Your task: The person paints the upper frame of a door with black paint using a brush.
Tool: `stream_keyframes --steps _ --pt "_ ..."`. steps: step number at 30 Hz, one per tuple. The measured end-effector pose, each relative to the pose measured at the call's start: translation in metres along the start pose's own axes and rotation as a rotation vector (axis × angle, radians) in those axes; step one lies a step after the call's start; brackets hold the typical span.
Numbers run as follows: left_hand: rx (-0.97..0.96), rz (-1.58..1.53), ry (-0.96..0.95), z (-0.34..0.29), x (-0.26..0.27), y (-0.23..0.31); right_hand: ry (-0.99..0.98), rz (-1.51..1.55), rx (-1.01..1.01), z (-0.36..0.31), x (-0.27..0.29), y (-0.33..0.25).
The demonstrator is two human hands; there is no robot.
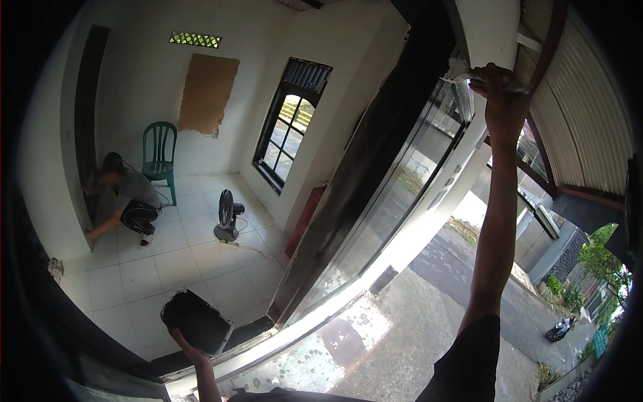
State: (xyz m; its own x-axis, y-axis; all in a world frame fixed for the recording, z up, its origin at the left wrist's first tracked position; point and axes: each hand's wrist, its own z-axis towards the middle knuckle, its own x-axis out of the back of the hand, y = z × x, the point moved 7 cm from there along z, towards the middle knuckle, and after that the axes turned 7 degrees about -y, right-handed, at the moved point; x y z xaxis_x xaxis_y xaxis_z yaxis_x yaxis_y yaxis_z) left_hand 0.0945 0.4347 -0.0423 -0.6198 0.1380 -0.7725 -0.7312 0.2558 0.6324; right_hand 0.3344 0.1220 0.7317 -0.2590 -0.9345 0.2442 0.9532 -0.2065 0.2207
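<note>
My right arm reaches up high, and my right hand (504, 100) is closed around a putty knife (458, 70). Its blade looks pale and smeared and lies close to the white wall (487, 30) above the window frame; I cannot tell whether it touches. Low down, my left hand (190, 348) holds a black, flat, tray-like piece (195, 320) with rounded corners and whitish marks along its edge. The thumb shows at its near side, while the other fingers are hidden beneath it.
Through the dark door frame (375, 154), another person (130, 197) crouches by the room's left wall. A green plastic chair (159, 154) and a black fan (228, 214) stand on the tiles. Outside lie a driveway (415, 321) and a parked motorcycle (560, 329).
</note>
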Motion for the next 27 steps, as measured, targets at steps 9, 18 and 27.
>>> stream_keyframes --steps 9,18,27 --pt "0.024 -0.011 -0.053 -0.004 -0.022 0.009 0.171 -0.005 0.0 0.004 0.011 0.016" --pt "-0.061 0.068 -0.046 -0.003 -0.006 0.014 0.055 -0.071 0.018 -0.009 -0.005 -0.025" --pt "-0.033 0.015 0.004 0.003 0.006 -0.001 0.1 0.107 0.151 0.021 0.011 0.005"
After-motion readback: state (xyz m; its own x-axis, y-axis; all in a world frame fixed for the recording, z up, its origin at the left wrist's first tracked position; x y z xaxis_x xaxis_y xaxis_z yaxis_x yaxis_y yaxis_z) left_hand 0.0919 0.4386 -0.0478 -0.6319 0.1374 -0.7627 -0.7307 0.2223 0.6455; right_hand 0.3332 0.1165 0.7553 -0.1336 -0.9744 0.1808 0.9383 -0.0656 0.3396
